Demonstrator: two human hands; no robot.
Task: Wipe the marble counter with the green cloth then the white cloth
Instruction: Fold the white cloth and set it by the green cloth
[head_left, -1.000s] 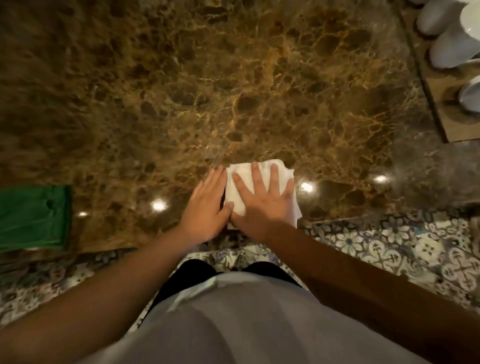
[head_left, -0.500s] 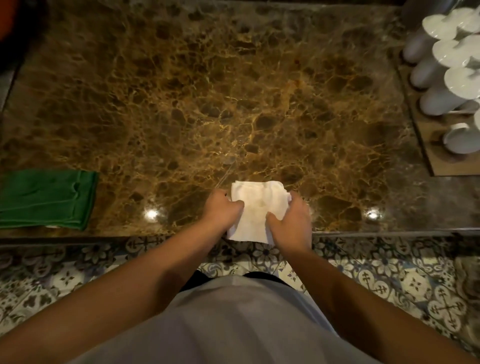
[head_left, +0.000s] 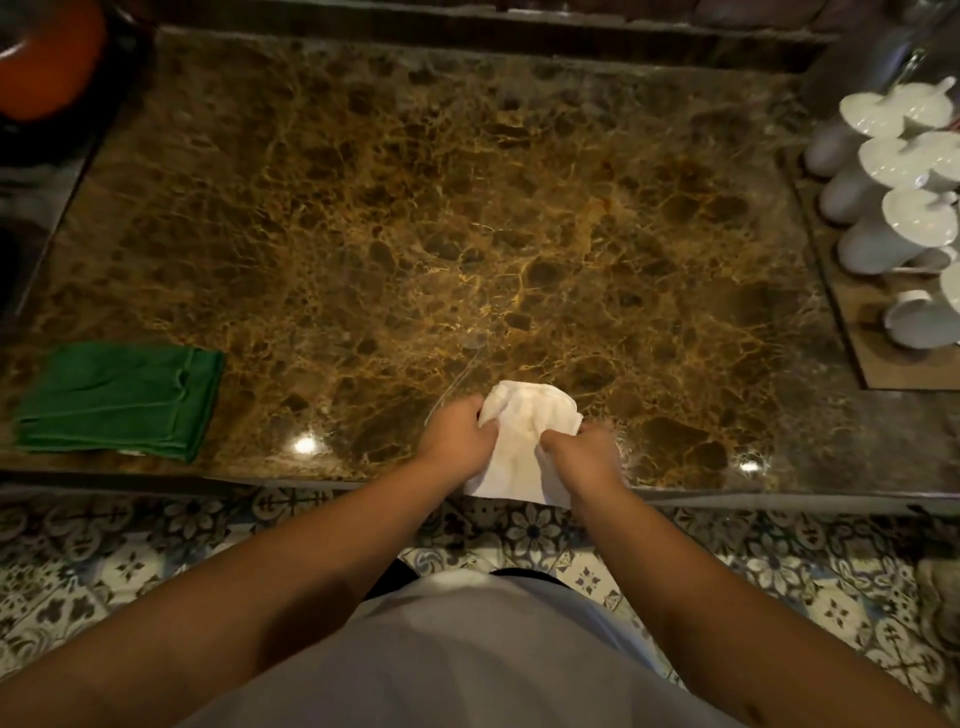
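Observation:
The white cloth (head_left: 522, 441) is bunched at the near edge of the brown marble counter (head_left: 467, 234), its lower end hanging over the edge. My left hand (head_left: 457, 434) grips its left side and my right hand (head_left: 584, 452) grips its right side. The green cloth (head_left: 122, 400) lies folded flat on the counter at the near left, well apart from both hands.
Several white cups (head_left: 893, 208) stand upside down on a wooden board (head_left: 872, 343) along the right edge. An orange pot (head_left: 41, 57) sits at the far left corner. Patterned floor tiles (head_left: 779, 561) lie below the counter's front edge.
My hands went from lying flat on the white cloth to gripping its two sides and bunching it. The view has pulled back, showing more of the counter.

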